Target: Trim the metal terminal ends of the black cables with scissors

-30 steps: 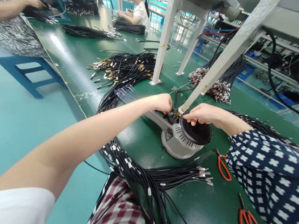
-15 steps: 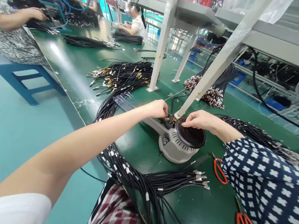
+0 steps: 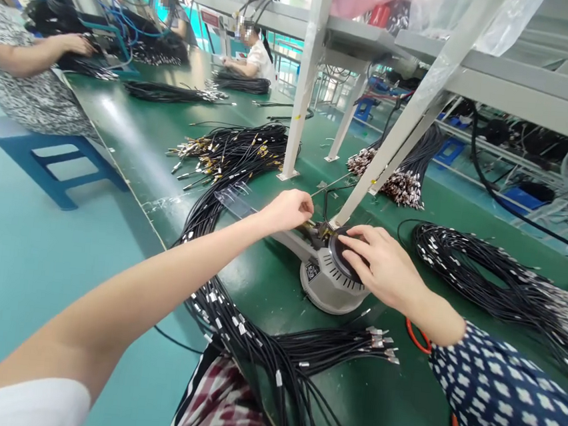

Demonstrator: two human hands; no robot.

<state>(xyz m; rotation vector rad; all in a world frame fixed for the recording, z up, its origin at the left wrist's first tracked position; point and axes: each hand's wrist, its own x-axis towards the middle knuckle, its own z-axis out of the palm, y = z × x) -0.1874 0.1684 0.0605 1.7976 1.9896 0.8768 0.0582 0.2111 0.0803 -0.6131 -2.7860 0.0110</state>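
Note:
My left hand [image 3: 290,211] is closed in a pinch, left of a round grey bench device [image 3: 331,291]. What its fingertips hold cannot be made out. Over the black disc [image 3: 342,259] on top of the device is my right hand [image 3: 384,266], open, its fingers spread and seeming to touch the disc. Small metal parts [image 3: 323,230] show between the hands. A grey arm [image 3: 296,242] runs leftward from the device. In front, a bundle of black cables [image 3: 233,319] with white tags drapes over the table edge across my lap.
More black cables lie on the green table [image 3: 266,288]: a yellow-tipped pile [image 3: 240,145], a coil [image 3: 465,257] and a hanging bunch [image 3: 408,178]. Slanted shelf posts [image 3: 385,149] rise behind the device. Red handles [image 3: 417,336] show beneath my right arm. A co-worker [image 3: 32,61] handles cables.
My right hand has spread its fingers and moved forward over the disc, covering more of it. My left hand has shifted slightly left, away from the metal parts. More of the coil at right shows.

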